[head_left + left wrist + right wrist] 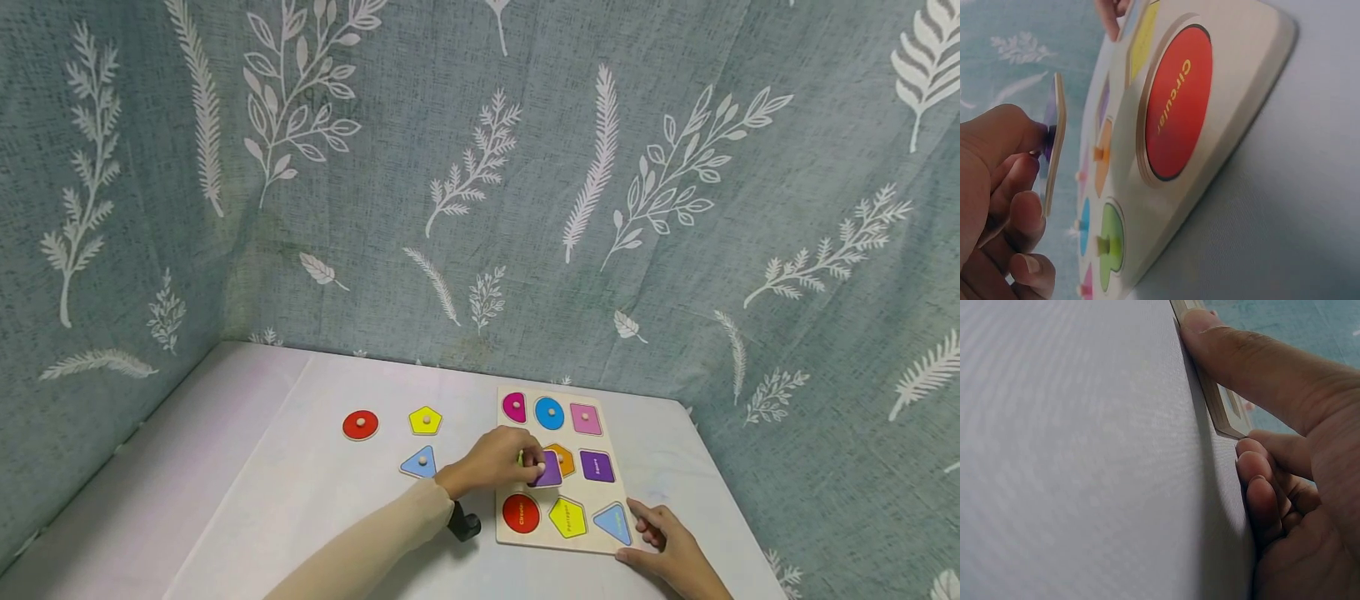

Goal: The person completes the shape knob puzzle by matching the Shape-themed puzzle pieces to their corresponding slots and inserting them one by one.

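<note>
My left hand (495, 460) pinches the knob of a purple square puzzle piece (550, 471), which is raised over the middle row of a wooden shape puzzle board (501, 483). In the left wrist view the piece (1054, 144) appears edge-on between thumb and fingers. The purple square recess (597, 467) lies just right of it. At the board's near right corner, my right hand (670, 552) holds the board between thumb and forefinger; the right wrist view has the thumb on the board's edge (1210, 403) and the other fingers curled.
A red circle piece (361, 425), a yellow pentagon piece (425, 421) and a blue triangle piece (418, 462) lie on the white table left of the board. Seated pieces include a pink square (586, 419) and a blue oval (550, 413). A patterned curtain (420, 167) stands behind.
</note>
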The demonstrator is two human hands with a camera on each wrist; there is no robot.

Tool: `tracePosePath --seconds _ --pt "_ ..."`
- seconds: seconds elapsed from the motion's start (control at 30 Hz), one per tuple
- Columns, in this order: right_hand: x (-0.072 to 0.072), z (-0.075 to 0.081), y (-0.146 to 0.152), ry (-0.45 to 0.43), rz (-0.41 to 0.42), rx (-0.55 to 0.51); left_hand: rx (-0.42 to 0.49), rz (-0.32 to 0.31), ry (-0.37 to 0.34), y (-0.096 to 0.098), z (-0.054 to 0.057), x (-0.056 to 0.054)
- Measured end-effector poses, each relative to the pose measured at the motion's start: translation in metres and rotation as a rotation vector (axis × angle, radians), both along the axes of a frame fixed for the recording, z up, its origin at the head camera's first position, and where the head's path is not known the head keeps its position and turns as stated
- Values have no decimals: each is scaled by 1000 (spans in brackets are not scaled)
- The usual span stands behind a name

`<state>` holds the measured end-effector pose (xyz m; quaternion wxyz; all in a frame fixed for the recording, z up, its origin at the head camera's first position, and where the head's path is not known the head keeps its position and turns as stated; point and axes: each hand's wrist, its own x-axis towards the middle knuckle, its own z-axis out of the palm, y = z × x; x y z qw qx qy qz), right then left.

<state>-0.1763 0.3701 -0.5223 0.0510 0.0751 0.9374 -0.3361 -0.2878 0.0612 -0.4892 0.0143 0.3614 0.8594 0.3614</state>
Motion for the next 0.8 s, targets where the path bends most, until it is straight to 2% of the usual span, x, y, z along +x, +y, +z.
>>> tracePosePath --seconds 0.3,0.57,0.8 --pt "2 -1 2 4 -1 6 -3 6 14 18 -5 -4" --pt "2 -3 6 5 -2 6 -12 13 -25 33 -10 -4" --pt "-2 -3 6 19 28 -5 -5 2 -3 42 -12 -6"
